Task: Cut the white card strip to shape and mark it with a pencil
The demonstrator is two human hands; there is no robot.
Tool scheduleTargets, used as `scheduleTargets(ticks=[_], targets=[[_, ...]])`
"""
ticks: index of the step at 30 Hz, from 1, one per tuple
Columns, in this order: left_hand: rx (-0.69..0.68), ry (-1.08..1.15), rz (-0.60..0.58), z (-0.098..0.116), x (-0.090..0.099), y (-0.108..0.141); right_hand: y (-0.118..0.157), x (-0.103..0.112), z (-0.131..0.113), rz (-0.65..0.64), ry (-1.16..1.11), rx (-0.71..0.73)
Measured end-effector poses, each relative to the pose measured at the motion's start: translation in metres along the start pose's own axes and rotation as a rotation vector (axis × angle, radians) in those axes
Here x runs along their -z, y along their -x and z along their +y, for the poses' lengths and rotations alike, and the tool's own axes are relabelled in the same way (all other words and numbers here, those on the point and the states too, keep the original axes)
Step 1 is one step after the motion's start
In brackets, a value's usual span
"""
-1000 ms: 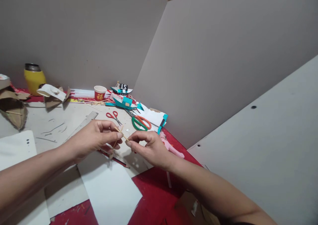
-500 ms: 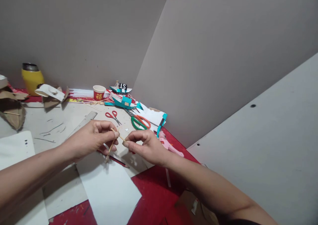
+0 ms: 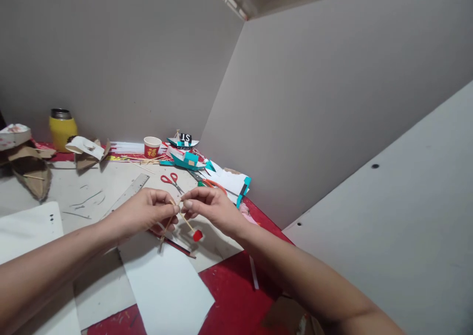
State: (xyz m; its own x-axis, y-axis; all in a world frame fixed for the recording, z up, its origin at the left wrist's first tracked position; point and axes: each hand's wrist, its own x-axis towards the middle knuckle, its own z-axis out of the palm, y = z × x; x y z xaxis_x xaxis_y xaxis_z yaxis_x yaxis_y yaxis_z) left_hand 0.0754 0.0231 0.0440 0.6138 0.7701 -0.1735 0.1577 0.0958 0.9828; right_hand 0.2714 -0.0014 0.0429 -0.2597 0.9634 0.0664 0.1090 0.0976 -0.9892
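Observation:
My left hand [image 3: 150, 209] is closed in a pinch on thin wooden sticks [image 3: 187, 222] that cross at its fingertips. One stick slants down to the right and has a small red piece [image 3: 197, 235] at its lower end. Another hangs down to the left below the fingers. My right hand [image 3: 216, 211] is closed with thumb and forefinger together, right beside the crossing; what lies between those fingertips is too small to make out. Below the hands, a dark red pencil [image 3: 179, 248] lies across the top of a white paper sheet [image 3: 170, 288].
Red-handled scissors [image 3: 170, 179], larger orange-handled scissors [image 3: 214, 183] and a metal ruler [image 3: 129, 192] lie beyond the hands. Farther back stand small teal boats [image 3: 186, 160], a red paper cup [image 3: 152, 149], a yellow jar [image 3: 63, 132] and cardboard pieces [image 3: 35, 180]. Grey panels border the table.
My right hand has moved left and up, onto the crossing of the sticks. The stick end with the red piece now shows below it. The view has shifted slightly.

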Motion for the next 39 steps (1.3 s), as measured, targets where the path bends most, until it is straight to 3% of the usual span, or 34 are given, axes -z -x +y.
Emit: scheduleTargets(ticks=[6,24,35,39], targets=[[-0.017,-0.097,-0.016,-0.004,0.0,-0.002,-0.006,-0.002,0.009,-0.014,-0.071,-0.052],[0.069,-0.027,-0.019,-0.005,-0.001,-0.004,-0.006,-0.004,0.019,0.045,-0.222,-0.209],[-0.013,0.085,0.026,-0.013,-0.002,-0.007,0.007,-0.006,0.014,-0.027,-0.25,-0.156],[-0.014,0.12,0.007,-0.009,0.0,-0.006,0.011,-0.007,0.014,0.0,-0.177,-0.161]])
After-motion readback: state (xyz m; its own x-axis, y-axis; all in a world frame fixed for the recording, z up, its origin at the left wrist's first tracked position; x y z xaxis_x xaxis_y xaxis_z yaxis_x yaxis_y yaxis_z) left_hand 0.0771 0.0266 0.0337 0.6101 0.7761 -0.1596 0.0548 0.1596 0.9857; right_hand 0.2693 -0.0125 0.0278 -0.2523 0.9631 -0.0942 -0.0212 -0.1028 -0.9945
